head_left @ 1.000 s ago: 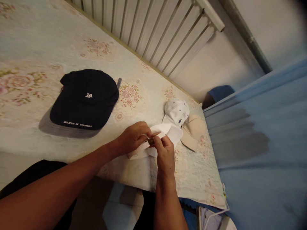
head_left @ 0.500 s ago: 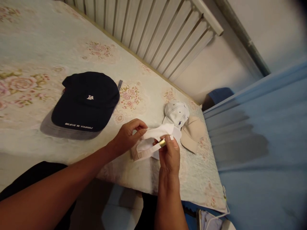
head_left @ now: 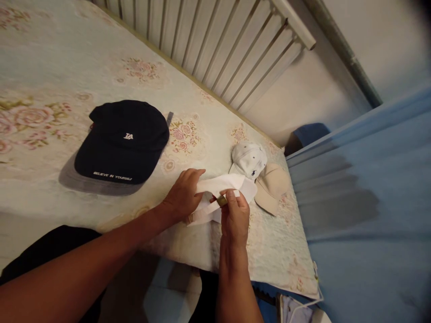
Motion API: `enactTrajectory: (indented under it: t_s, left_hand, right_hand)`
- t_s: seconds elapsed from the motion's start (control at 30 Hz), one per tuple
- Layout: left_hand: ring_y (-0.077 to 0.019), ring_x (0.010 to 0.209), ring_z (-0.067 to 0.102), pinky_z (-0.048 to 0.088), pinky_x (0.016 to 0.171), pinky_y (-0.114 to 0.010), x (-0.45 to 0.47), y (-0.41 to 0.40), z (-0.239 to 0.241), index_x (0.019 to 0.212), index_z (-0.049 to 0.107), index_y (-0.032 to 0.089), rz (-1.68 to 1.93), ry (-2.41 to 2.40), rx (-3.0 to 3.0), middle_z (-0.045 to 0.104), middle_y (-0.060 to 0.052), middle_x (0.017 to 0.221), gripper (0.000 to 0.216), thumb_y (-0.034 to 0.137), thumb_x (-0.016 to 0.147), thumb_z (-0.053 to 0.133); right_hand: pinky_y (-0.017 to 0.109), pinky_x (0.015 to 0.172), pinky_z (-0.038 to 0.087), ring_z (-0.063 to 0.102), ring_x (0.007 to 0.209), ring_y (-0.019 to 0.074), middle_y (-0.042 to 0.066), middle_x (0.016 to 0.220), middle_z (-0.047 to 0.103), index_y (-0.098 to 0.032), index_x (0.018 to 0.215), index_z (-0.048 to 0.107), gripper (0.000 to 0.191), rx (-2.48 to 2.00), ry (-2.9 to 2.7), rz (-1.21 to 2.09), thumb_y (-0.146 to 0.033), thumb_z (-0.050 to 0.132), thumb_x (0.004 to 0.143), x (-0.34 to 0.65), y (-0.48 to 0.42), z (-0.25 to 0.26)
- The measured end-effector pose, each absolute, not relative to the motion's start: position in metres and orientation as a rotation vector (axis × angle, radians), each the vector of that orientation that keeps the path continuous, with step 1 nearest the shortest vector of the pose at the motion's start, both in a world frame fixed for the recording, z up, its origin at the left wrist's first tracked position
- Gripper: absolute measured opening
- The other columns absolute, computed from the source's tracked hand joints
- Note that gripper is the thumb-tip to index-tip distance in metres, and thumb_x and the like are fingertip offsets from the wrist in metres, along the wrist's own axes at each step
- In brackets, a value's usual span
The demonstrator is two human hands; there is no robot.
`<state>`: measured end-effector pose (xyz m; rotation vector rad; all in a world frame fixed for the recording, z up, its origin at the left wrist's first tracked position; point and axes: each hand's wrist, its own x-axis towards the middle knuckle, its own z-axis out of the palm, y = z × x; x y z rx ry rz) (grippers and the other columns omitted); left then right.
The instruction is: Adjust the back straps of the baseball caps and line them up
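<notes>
A white cap (head_left: 224, 182) is between my hands near the bed's front edge, its back strap and opening turned toward me. My right hand (head_left: 236, 217) is closed, pinching the strap beside a brass-coloured buckle (head_left: 221, 201); a short white strap end pokes up past the fingertips. On the cap's left side, my left hand (head_left: 183, 194) has its thumb against the fabric and its fingers over the far side, gripping it; some fingertips are hidden. Just beyond lie a pale cap with a small navy emblem (head_left: 249, 158) and a beige cap (head_left: 271, 186).
A navy cap with white lettering (head_left: 123, 139) lies to the left on the flowered bedspread (head_left: 202, 154). Metal bed rails (head_left: 215, 49) run along the far side. A blue curtain (head_left: 363, 215) hangs at the right, with a dark blue item (head_left: 311, 133) behind it.
My left hand has shifted from a fingertip pinch at the cap's upper edge to a fuller hold on its left side. My right hand and the buckle moved slightly left.
</notes>
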<state>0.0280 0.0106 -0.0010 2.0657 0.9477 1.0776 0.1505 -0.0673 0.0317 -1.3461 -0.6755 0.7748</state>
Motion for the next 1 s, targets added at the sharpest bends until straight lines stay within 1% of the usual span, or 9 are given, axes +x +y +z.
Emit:
enactTrajectory:
  t_s: [0.1, 0.2, 0.3, 0.37, 0.47, 0.6, 0.7, 0.87, 1.0]
  left_hand:
    - [-0.0244, 0.116, 0.049, 0.039, 0.104, -0.046, 0.023, 0.014, 0.004, 0.121, 0.051, 0.011, 1.010, 0.889, 2.007, 0.056, -0.013, 0.118, 0.061, -0.001, 0.061, 0.043]
    - [-0.0221, 0.115, 0.052, 0.040, 0.103, -0.043, 0.012, 0.017, 0.014, 0.118, 0.054, 0.011, 0.935, 0.777, 1.894, 0.058, -0.011, 0.117, 0.061, -0.001, 0.060, 0.042]
    - [-0.0216, 0.114, 0.055, 0.042, 0.100, -0.041, 0.004, 0.019, 0.021, 0.117, 0.056, 0.017, 0.867, 0.685, 1.687, 0.059, -0.008, 0.119, 0.054, 0.005, 0.066, 0.046]
    - [-0.0223, 0.111, 0.057, 0.044, 0.097, -0.041, 0.001, 0.021, 0.023, 0.115, 0.057, 0.019, 0.836, 0.640, 1.483, 0.061, -0.007, 0.120, 0.044, 0.013, 0.072, 0.051]
    - [-0.0228, 0.108, 0.059, 0.044, 0.095, -0.040, 0.001, 0.025, 0.022, 0.109, 0.060, 0.018, 0.878, 0.682, 1.183, 0.064, -0.008, 0.116, 0.032, 0.029, 0.080, 0.056]
    - [-0.0223, 0.101, 0.059, 0.043, 0.093, -0.040, 0.002, 0.025, 0.023, 0.100, 0.061, 0.017, 0.926, 0.736, 1.112, 0.065, -0.007, 0.106, 0.031, 0.042, 0.084, 0.054]
    - [-0.0207, 0.096, 0.057, 0.043, 0.087, -0.036, 0.001, 0.021, 0.030, 0.098, 0.062, 0.018, 0.900, 0.767, 1.256, 0.064, -0.004, 0.101, 0.031, 0.044, 0.084, 0.054]
    - [-0.0177, 0.079, 0.054, 0.042, 0.068, -0.030, 0.001, 0.015, 0.038, 0.096, 0.061, 0.018, 0.839, 0.793, 1.300, 0.061, -0.002, 0.088, 0.029, 0.041, 0.081, 0.055]
    - [-0.0151, 0.071, 0.052, 0.040, 0.063, -0.027, 0.002, 0.015, 0.037, 0.094, 0.061, 0.018, 0.820, 0.758, 1.277, 0.059, 0.001, 0.080, 0.028, 0.042, 0.081, 0.056]
  right_hand:
    - [0.028, 0.060, 0.046, 0.058, 0.056, 0.0123, -0.004, 0.061, 0.060, -0.018, 0.075, 0.063, 0.023, -1.333, -0.665, 0.783, -0.041, 0.064, 0.077, 0.153, -0.067, 0.034]
    - [0.028, 0.060, 0.047, 0.058, 0.055, 0.0124, -0.004, 0.060, 0.060, -0.018, 0.075, 0.063, 0.023, -1.323, -0.646, 0.765, -0.040, 0.065, 0.077, 0.155, -0.066, 0.037]
    - [0.029, 0.062, 0.048, 0.059, 0.055, 0.0123, -0.004, 0.061, 0.062, -0.018, 0.074, 0.062, 0.022, -1.313, -0.626, 0.755, -0.039, 0.065, 0.076, 0.155, -0.065, 0.039]
    - [0.029, 0.061, 0.048, 0.060, 0.055, 0.0126, -0.003, 0.061, 0.062, -0.018, 0.074, 0.062, 0.022, -1.319, -0.621, 0.755, -0.039, 0.064, 0.076, 0.155, -0.065, 0.039]
    - [0.029, 0.061, 0.048, 0.060, 0.055, 0.0128, -0.003, 0.061, 0.062, -0.018, 0.074, 0.062, 0.021, -1.325, -0.625, 0.756, -0.038, 0.063, 0.077, 0.155, -0.065, 0.039]
    - [0.028, 0.060, 0.047, 0.059, 0.055, 0.0120, -0.004, 0.062, 0.061, -0.017, 0.074, 0.062, 0.021, -1.312, -0.629, 0.759, -0.038, 0.065, 0.076, 0.156, -0.065, 0.037]
    - [0.027, 0.059, 0.045, 0.059, 0.055, 0.0123, -0.004, 0.061, 0.060, -0.017, 0.076, 0.063, 0.023, -1.326, -0.635, 0.769, -0.040, 0.066, 0.076, 0.158, -0.066, 0.034]
    - [0.026, 0.058, 0.044, 0.058, 0.057, 0.0125, -0.002, 0.063, 0.061, -0.016, 0.079, 0.064, 0.027, -1.418, -0.685, 0.699, -0.044, 0.063, 0.078, 0.160, -0.067, 0.029]
    - [0.026, 0.058, 0.044, 0.057, 0.057, 0.0124, -0.002, 0.064, 0.061, -0.017, 0.080, 0.064, 0.028, -1.414, -0.694, 0.710, -0.044, 0.062, 0.078, 0.158, -0.067, 0.030]
